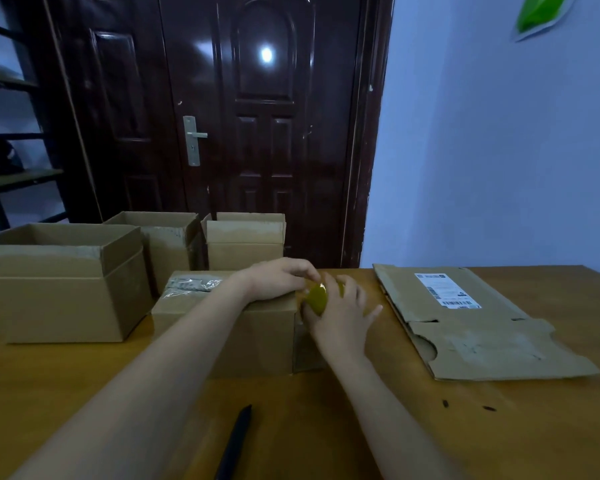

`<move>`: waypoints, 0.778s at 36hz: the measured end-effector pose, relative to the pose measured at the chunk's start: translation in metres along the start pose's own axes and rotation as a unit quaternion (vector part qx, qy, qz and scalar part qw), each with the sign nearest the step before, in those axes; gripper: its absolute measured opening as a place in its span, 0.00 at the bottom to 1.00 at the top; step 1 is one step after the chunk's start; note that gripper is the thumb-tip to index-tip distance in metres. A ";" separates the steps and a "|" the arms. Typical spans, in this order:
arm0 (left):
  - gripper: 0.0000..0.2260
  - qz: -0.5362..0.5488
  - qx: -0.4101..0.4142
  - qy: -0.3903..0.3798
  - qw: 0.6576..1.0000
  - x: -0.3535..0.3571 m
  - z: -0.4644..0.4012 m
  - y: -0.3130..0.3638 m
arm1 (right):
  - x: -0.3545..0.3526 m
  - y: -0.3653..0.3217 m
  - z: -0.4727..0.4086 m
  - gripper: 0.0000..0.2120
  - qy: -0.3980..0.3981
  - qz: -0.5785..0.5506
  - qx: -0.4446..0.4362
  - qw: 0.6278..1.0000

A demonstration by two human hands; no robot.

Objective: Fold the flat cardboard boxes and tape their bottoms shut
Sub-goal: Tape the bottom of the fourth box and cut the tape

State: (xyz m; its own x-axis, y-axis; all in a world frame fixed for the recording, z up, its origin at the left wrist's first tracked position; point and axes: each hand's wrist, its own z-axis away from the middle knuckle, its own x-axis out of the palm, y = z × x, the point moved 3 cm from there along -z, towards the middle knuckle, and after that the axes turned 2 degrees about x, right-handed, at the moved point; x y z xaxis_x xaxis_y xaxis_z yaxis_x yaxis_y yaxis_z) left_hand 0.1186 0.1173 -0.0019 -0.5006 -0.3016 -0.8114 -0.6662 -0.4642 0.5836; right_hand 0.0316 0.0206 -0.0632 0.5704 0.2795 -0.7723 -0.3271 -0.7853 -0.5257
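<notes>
A dark panelled door [264, 126] with a metal handle [193, 140] fills the back of the view, beside a pale wall [499, 150]. In front runs the wooden table [430, 427]. At its left stands a large open box [59, 282], and behind it two smaller open boxes [168, 244] [245, 242] side by side. On the right lies a flattened cardboard box [478, 327] with a white shipping label [447, 289], well apart from the standing ones. In the middle sits the box being taped [243, 327], closed face up, old tape crinkled on its far left part. The left hand [278, 277] rests on its top near the right edge, fingers curled down onto the cardboard; whether they pin a tape end there is hard to tell. The right hand [340, 313] is at the box's right edge, its grip wrapped round a yellowish tape roll [316, 297] with the outer fingers spread loosely. The roll touches the box's upper right corner, between the two hands. A black pen [234, 441] lies on the near table, apart from everything.
</notes>
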 end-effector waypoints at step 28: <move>0.13 -0.115 0.007 0.025 0.993 0.002 -0.001 0.006 | -0.004 0.004 -0.006 0.13 0.001 -0.129 0.041 0.991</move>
State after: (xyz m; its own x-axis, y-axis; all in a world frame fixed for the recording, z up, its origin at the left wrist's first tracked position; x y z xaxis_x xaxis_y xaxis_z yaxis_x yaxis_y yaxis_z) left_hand 0.1145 0.1130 0.0000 -0.3071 -0.2301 -0.9234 -0.7670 -0.5145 0.3833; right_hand 0.0324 0.0127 -0.0604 0.6449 0.4641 -0.6072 -0.2293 -0.6404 -0.7330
